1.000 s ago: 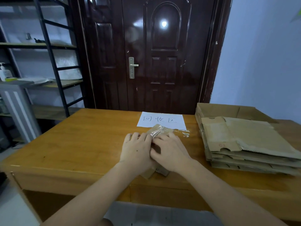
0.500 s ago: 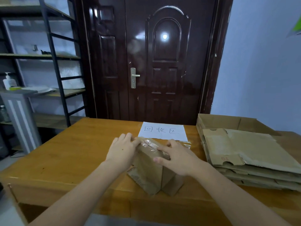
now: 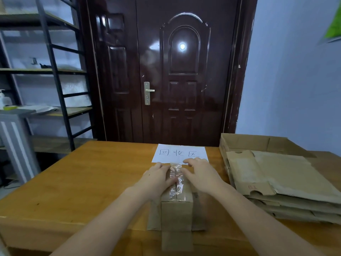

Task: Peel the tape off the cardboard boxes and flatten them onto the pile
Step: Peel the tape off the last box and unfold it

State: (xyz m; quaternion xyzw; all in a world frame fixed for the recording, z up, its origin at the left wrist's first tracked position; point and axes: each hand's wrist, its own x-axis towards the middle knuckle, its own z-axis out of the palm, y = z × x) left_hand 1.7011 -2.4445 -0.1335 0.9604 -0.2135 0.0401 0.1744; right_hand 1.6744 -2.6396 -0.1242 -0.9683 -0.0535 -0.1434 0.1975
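Observation:
A small brown cardboard box (image 3: 176,213) stands on the wooden table (image 3: 83,182) in front of me, its bottom flaps splayed out. Clear tape (image 3: 176,179) runs along the seam on its top. My left hand (image 3: 158,177) lies on the left half of the top, fingers pointing toward the tape. My right hand (image 3: 201,174) lies on the right half, fingertips near the tape's far end. Whether a finger pinches the tape cannot be told. A pile of flattened boxes (image 3: 284,182) lies at the table's right.
A white paper sheet (image 3: 181,152) with handwritten characters lies just beyond the box. A dark door (image 3: 182,71) stands behind the table. Black metal shelving (image 3: 55,71) is at the left, with a pump bottle (image 3: 3,100) on a grey cabinet.
The box was crumpled under both hands a second ago, then stood tilted. Now it sits squared with its taped seam facing me, and both hands lie flat on top.

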